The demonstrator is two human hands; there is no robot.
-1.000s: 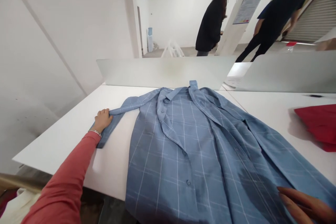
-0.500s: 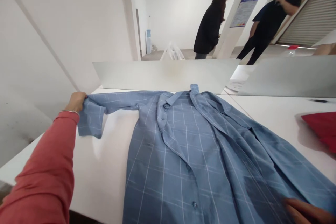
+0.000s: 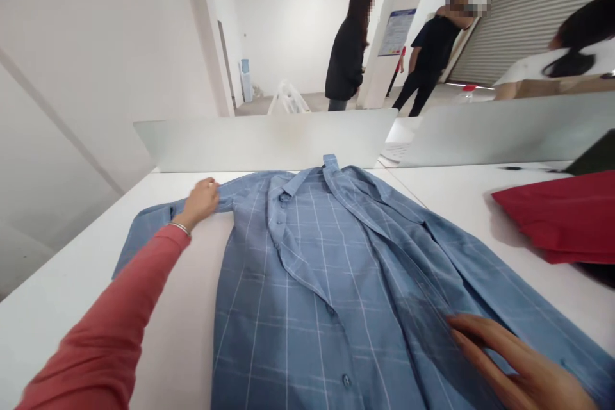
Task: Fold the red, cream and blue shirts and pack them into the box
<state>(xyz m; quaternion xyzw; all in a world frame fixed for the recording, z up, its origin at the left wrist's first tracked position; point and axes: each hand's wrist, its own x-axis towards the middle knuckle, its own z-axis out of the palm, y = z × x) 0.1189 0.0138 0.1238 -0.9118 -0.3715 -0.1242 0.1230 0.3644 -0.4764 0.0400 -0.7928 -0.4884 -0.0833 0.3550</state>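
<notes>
A blue button-up shirt (image 3: 307, 269) with white grid lines lies spread on the white table, its front partly open and its collar toward the far side. My left hand (image 3: 200, 200) is at the middle of the sleeve on the left, its fingers loosely bent over the cloth and pinching no visible fold. Beyond the wrist, the lower end of that sleeve (image 3: 144, 227) bends toward me. Over the right front panel, my right hand (image 3: 514, 359) is open, thumb and fingers apart; whether its fingertips touch the fabric is unclear.
Low frosted partitions (image 3: 269, 138) line the table's (image 3: 185, 314) far edge. Red folded cloth (image 3: 562, 218) lies at the right. Behind the partition are a white plastic bag (image 3: 288, 99) and several people, including a person in a black jacket (image 3: 344, 64).
My left hand has let go of the cuff end and moved right along the sleeve, which now lies lower. My right hand has come further into view over the shirt. The view has shifted right.
</notes>
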